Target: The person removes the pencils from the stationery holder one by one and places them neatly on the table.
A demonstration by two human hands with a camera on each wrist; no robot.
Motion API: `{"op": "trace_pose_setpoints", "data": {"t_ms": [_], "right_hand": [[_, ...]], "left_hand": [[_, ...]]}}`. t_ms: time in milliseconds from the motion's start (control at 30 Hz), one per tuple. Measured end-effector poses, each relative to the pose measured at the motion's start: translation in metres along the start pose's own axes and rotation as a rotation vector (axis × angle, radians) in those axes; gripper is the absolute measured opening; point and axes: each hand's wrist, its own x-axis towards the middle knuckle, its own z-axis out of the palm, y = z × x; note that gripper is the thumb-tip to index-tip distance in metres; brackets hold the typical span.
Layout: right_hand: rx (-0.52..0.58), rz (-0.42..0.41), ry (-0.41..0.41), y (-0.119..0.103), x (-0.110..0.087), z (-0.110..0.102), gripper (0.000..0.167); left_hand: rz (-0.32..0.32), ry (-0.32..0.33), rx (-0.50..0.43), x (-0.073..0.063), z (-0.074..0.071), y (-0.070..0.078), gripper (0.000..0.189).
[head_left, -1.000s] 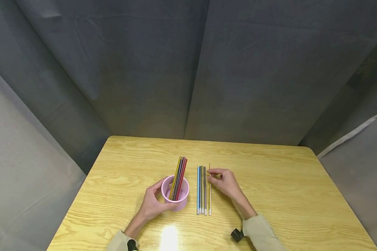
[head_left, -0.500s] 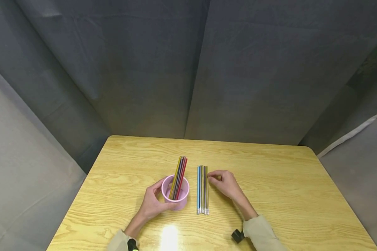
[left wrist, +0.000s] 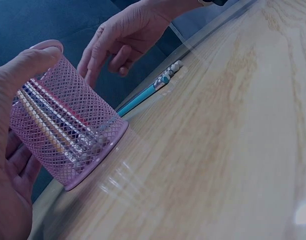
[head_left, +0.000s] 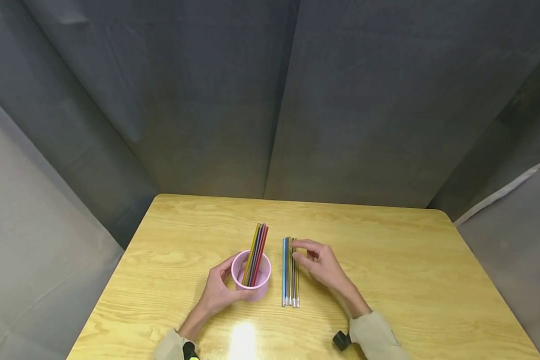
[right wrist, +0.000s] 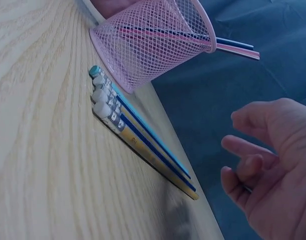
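Observation:
In the head view my left hand (head_left: 218, 292) grips a pink mesh pencil cup (head_left: 263, 292) by its side, thumb and fingers around the wall. Several pencils (head_left: 261, 245) in yellow, dark and red lean inside it, sticking out above the rim. To the right of the cup, a row of pencils (head_left: 290, 280) in light blue, dark and gold lies side by side, eraser ends toward me. Over the upper part of that row hovers my right hand (head_left: 324, 265), fingers loosely bent. The right wrist view shows the hand (right wrist: 285, 165) apart from the pencils, with nothing between its fingers.
A wood-grain table (head_left: 387, 260) bears everything, with its rounded far edge before grey curtains (head_left: 207, 125). Bright glare (head_left: 242, 340) lies on the near side of the table.
The gold pencil on the right moved left against the row. My right hand followed it, then let go and shifted over the pencils. My left hand and the cup stayed put.

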Motion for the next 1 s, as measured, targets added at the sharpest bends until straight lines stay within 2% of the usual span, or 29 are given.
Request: {"op": "trace_pose_setpoints", "data": {"t_ms": [333,733,1000], "right_hand": [[0.080,-0.192,-0.040,-0.015,0.000,0.009,0.037],[0.134,-0.259,-0.093,-0.034,0.003,0.019,0.044],[0.141,-0.300,-0.130,-0.043,0.009,0.024,0.046]], "left_hand": [[-0.022,-0.002,0.010,-0.001,0.000,0.000,0.088],[0.024,-0.024,0.001,-0.003,0.000,-0.001,0.087],[0.026,-0.032,-0.007,-0.003,-0.001,-0.002,0.086]]}}
